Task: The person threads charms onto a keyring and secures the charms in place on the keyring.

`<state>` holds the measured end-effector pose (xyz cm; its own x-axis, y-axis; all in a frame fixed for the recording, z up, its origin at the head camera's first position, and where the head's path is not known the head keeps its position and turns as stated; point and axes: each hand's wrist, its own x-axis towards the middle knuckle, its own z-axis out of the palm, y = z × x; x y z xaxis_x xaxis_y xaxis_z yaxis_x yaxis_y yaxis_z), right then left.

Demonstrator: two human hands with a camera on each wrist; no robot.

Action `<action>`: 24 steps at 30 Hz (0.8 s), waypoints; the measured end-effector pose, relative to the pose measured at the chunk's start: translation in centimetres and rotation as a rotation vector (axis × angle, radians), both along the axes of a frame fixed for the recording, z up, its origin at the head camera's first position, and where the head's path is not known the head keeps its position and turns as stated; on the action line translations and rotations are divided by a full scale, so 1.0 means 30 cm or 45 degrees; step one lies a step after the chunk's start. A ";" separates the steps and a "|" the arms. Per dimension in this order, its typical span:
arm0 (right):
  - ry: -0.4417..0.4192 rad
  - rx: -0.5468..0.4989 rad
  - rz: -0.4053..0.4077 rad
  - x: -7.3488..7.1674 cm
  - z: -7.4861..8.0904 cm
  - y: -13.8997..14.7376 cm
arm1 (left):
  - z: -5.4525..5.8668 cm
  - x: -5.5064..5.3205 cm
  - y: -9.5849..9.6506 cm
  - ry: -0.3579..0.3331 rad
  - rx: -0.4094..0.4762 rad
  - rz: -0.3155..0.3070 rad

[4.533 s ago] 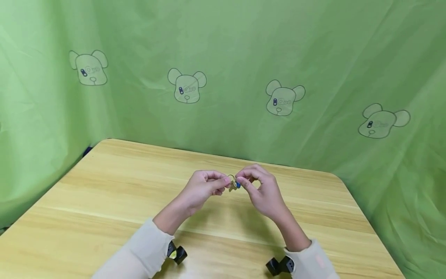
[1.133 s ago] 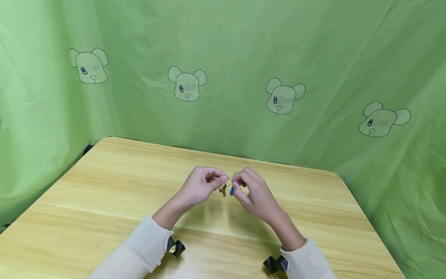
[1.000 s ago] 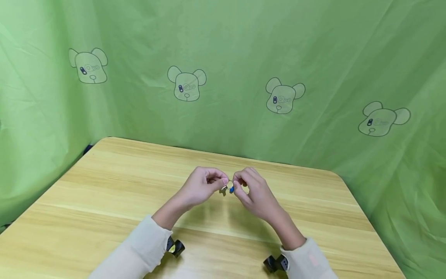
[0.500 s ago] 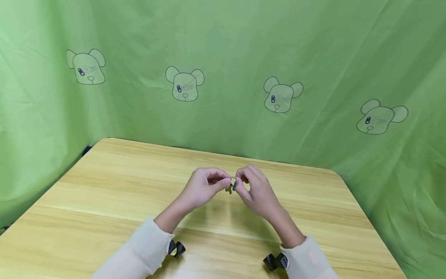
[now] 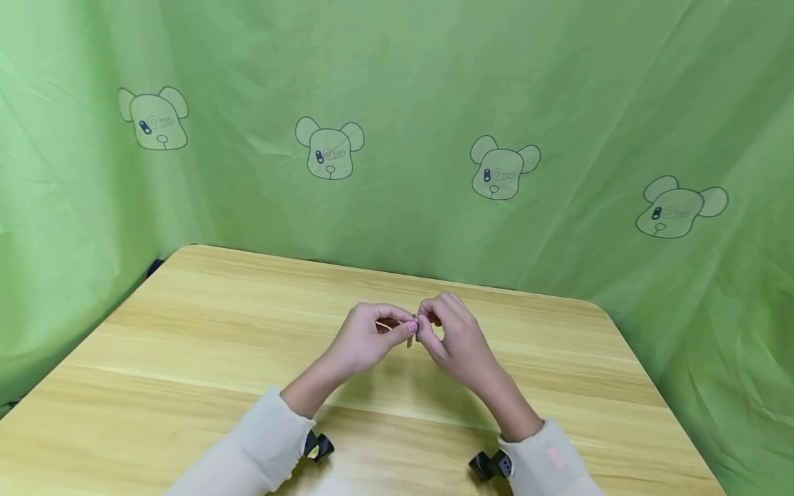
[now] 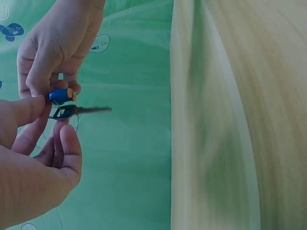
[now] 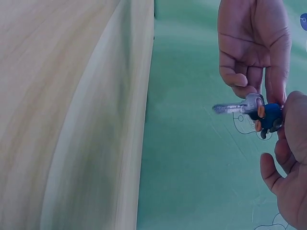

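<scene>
Above the table, my left hand (image 5: 366, 341) and right hand (image 5: 460, 341) meet almost fingertip to fingertip. Between thumb and fingers, each pinches a small key ring (image 5: 415, 317), mostly hidden by the fingertips. A metal key (image 7: 228, 108) hangs from it, its blade pointing toward the table in both wrist views. Beside the key dangles a small blue charm (image 6: 58, 96) with orange feet, just under the right fingertips. In the head view only the key's tip and a sliver of blue show. Whether the key is threaded fully on the ring cannot be seen.
A pale wooden table (image 5: 205, 331) with rounded far corners lies below the hands. Green cloth (image 5: 409, 76) printed with bear heads hangs behind and at both sides. Black wrist cameras (image 5: 490, 467) stick out from the light sleeves (image 5: 254, 441).
The left hand has shifted slightly right, closing the gap between the fingertips. Ring, key and charm, plainer to see earlier, are now more covered. The right hand shifted a little right, then stayed.
</scene>
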<state>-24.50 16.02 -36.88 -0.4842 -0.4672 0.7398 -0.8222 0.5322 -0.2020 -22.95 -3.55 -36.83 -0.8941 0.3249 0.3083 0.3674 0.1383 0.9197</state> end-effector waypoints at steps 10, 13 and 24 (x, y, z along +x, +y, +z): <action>-0.010 -0.024 -0.017 0.003 0.008 0.008 | -0.007 0.000 0.010 0.150 -0.067 -0.010; 0.001 -0.039 -0.011 0.002 0.011 0.011 | -0.014 -0.004 0.007 0.225 -0.080 -0.002; 0.002 -0.062 -0.005 0.006 0.023 0.018 | -0.007 -0.002 -0.003 0.318 -0.082 -0.032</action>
